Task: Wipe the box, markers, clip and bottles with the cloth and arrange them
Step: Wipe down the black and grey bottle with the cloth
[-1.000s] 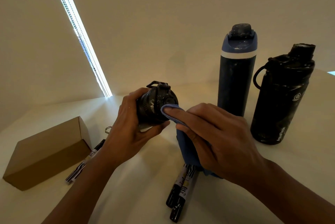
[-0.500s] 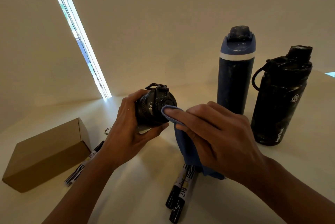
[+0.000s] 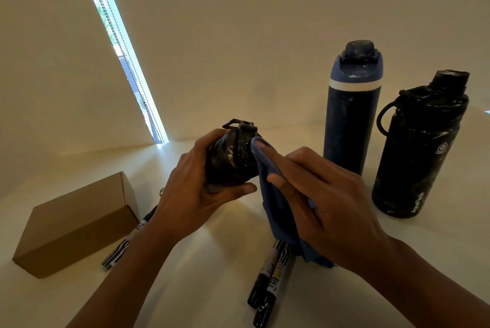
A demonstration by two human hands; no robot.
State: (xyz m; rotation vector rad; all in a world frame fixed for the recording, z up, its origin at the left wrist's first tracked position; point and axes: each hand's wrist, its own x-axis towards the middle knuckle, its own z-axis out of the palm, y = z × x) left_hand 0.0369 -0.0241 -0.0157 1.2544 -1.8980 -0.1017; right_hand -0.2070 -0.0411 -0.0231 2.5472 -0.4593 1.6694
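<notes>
The left hand (image 3: 196, 189) wraps fingers and thumb round a small dark bottle (image 3: 233, 160), tipped on its side, seemingly so that its speckled cap faces the wiping fingers. The right hand (image 3: 326, 208) grips the blue cloth (image 3: 278, 211), its forefinger stretched out to press a fold against the cap just above the left thumb, while the slack hangs below the palm over two markers (image 3: 267, 282). Beyond the right knuckles a blue-capped bottle (image 3: 350, 120) and a black flask (image 3: 416, 155) stand upright, and the box (image 3: 77, 221) lies outside the left wrist, probably waiting their turn.
</notes>
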